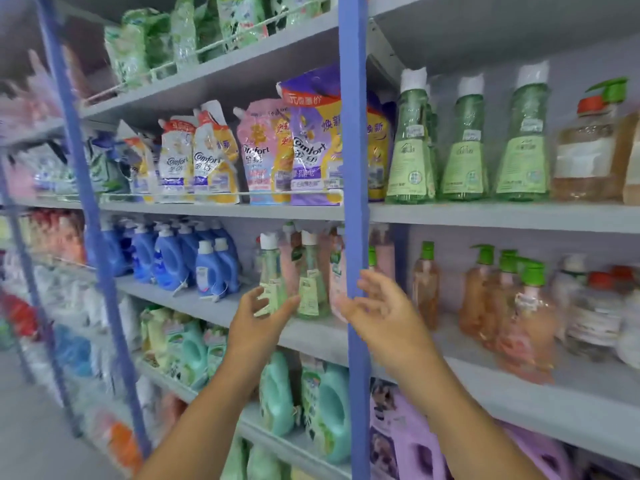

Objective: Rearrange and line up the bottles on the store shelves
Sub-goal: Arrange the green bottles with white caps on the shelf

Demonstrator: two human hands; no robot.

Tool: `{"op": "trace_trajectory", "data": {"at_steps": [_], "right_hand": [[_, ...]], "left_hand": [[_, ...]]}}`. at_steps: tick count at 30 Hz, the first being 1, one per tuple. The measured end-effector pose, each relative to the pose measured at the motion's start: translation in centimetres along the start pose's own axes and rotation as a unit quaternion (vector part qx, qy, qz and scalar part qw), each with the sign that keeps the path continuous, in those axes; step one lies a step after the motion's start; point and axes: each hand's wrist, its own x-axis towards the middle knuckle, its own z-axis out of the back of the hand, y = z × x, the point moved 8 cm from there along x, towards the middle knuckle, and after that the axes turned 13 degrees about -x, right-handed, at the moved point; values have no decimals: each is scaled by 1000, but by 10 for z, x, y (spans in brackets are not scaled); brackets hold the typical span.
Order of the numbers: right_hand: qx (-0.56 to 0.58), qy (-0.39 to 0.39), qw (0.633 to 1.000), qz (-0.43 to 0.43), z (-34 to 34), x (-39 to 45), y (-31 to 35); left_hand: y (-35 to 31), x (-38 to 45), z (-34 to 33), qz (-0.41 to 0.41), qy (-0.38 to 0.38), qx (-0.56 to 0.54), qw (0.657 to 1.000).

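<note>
Hands first: your left hand (258,315) curls around the near green bottle (272,282) at the shelf edge (311,336); your right hand (377,306) hangs spread and empty beside the blue upright (356,237). Pull carelessly and its neighbour (311,282), or the pink bottles (337,271) behind, could topple.

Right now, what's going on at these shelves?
A person is tidying bottles on a store shelf. Their left hand is reaching around a green bottle with a white cap on the middle shelf, though the grip looks loose. Their right hand hovers open beside the blue post, holding nothing. A second green bottle stands just right of the first.
</note>
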Motion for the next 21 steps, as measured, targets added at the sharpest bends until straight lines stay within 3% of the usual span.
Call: {"op": "trace_trajectory", "data": {"at_steps": [7,14,21], "right_hand": [[-65,21,997,-40,-100,46,-34],[-156,-78,980,-95,-165,151,-74],[-220,-176,947,-157,-189,198,-90]], "left_hand": [[48,91,38,14,29,35,999],[102,205,17,1,131,73,989],[127,247,-8,-16,265,86,960]]}}
